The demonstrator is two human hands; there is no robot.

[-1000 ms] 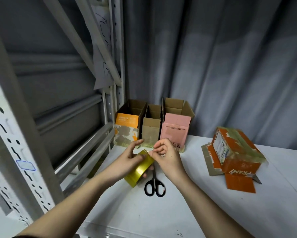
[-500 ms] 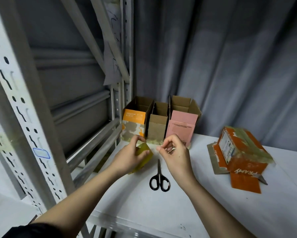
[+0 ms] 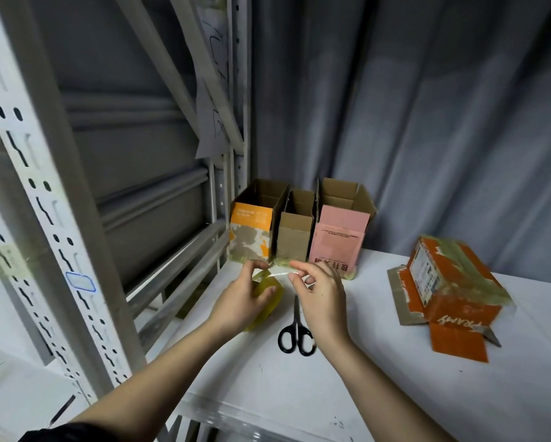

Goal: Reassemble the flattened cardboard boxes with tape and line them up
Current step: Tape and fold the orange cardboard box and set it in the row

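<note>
Left hand (image 3: pixel 240 301) curled around yellowish tape roll (image 3: pixel 268 295), thumb and fingers clamped on its rim, roll held just above white table (image 3: pixel 379 378) at its left front area. Right hand (image 3: pixel 323 298) pinching free tape end (image 3: pixel 283 275) between thumb and forefinger, remaining fingers loosely bent; short clear strip stretched between the two hands. Black-handled scissors (image 3: pixel 296 333) flat on table directly beneath right hand, blades closed, pointing away toward the boxes. Three assembled boxes upright in a row at table's back left, touching side by side, top flaps open: orange-and-camouflage box (image 3: pixel 252 234) at left, plain brown box (image 3: pixel 295 234) in middle, pink box (image 3: pixel 339 240) at right. Interiors in shadow; only bare cardboard walls visible, contents, if any, not discernible from this angle. Yellowish tape visible along bottom edges of all three. Orange taped box (image 3: pixel 453 282) lying on its side well apart at right, resting on flattened cardboard (image 3: pixel 405 295), one loose orange flap spread toward the front. Grey curtain (image 3: pixel 427 122) behind table; perforated metal shelving upright (image 3: pixel 44 202) at left.
</note>
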